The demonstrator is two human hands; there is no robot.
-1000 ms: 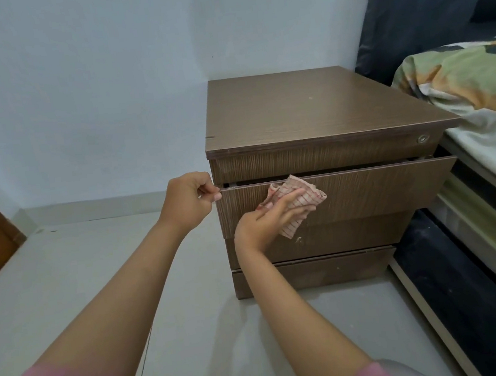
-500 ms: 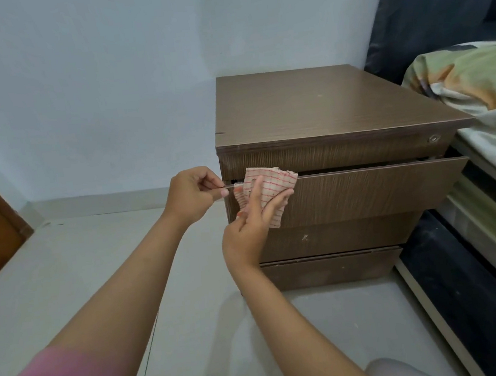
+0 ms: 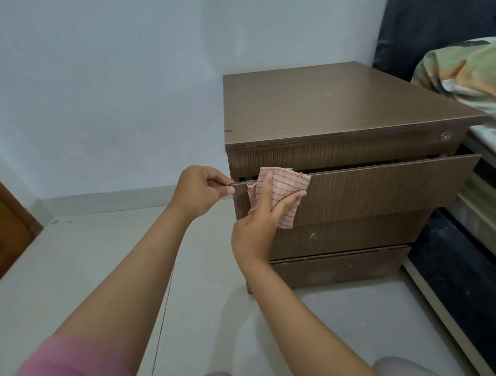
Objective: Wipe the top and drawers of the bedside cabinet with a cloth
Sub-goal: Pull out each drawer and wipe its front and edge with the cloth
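Three drawer fronts show on the bedside cabinet (image 3: 344, 159), which stands on the floor between the wall and the bed (image 3: 482, 96). Only the second drawer (image 3: 393, 187) is pulled out a little. The left hand (image 3: 201, 191) pinches its top left corner between thumb and fingers. The right hand (image 3: 259, 223) presses the checked cloth (image 3: 281, 193) flat against the left end of this front, with the fingers spread over the fabric and the thumb behind its lower edge, so this grip holds the cloth against the wood. I judge the work is in the middle. The top (image 3: 332, 102) carries a pale speck, so I cannot tell if it was wiped. The drawer below (image 3: 352, 233) has a white mark and seems not yet cleaned; the lowest drawer (image 3: 340, 267) also waits.
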